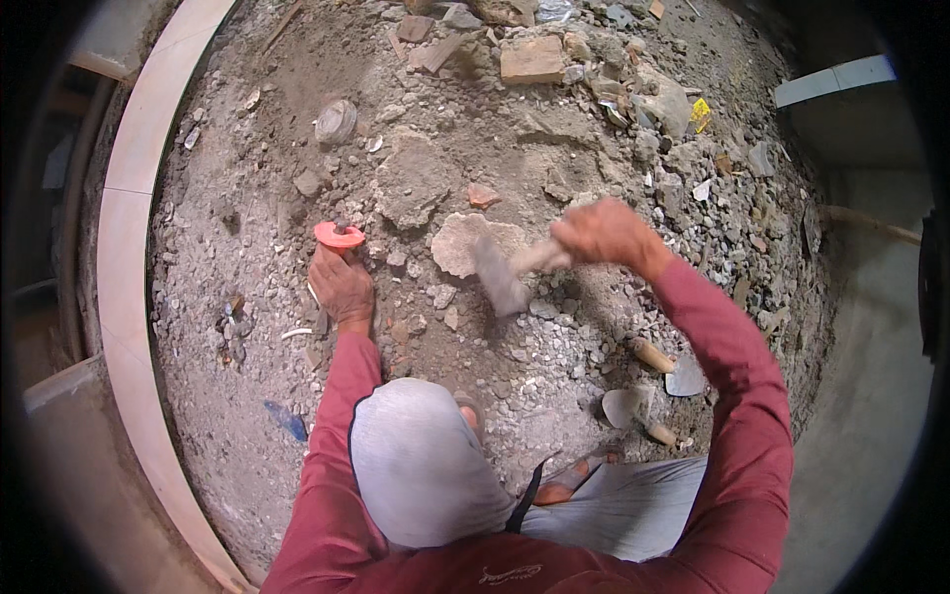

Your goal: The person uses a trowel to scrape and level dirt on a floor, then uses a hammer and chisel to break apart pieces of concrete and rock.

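The left hand [341, 289] sits at about nine o'clock from the frame's centre, fingers clenched, forearm stretched straight forward. The right hand [606, 234] is raised toward two o'clock, fist closed, elbow bent high.

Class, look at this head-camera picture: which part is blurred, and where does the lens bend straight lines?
In the head view, the hammer in the right hand is smeared by motion blur, while the left hand on the chisel with the orange guard is sharp. The pale tile edging curves with fisheye distortion, and the corners fall to black.
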`<state>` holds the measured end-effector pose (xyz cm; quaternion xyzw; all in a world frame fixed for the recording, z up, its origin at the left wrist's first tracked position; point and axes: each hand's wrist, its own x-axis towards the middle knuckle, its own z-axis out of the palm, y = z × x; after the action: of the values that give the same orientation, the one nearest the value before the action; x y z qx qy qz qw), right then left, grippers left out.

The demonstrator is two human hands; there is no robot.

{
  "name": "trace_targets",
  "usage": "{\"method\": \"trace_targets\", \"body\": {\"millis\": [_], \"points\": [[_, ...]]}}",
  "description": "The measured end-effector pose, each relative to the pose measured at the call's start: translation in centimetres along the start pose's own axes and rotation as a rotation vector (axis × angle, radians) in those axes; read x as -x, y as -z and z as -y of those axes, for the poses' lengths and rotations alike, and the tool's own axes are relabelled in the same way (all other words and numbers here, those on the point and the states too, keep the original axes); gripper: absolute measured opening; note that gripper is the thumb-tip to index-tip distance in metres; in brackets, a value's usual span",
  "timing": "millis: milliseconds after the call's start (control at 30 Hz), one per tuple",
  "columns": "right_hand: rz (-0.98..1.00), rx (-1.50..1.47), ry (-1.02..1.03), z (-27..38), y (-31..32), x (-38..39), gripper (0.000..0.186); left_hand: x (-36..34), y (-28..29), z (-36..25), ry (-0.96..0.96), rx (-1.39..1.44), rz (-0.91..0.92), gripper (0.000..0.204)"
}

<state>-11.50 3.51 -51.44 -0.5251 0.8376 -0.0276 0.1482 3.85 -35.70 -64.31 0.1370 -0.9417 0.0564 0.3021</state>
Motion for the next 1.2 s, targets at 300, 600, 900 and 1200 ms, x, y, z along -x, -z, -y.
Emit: {"method": "trace_targets", "body": {"millis": [300,600,900,1200], "points": [[-0.125,0.219,-0.464,-6.5,-1.9,0.3,0.049,0.1,-0.1,0.4,0.069,0.064,0.070,0.042],[0.181,0.041,-0.329,-8.2,-0.1,-2.3,0.040,0.2,-0.3,0.2,0.071,0.073,0.071,0.044],[-0.230,0.000,-0.773,-9.4,3.4,0.2,0.056,0.8,-0.5,0.3,0.109,0.092,0.122,0.048],[-0.240,-0.112,-0.424,-6.1,-1.4,-6.0,0.054,0.0,0.1,0.2,0.075,0.120,0.086,0.046]]}}
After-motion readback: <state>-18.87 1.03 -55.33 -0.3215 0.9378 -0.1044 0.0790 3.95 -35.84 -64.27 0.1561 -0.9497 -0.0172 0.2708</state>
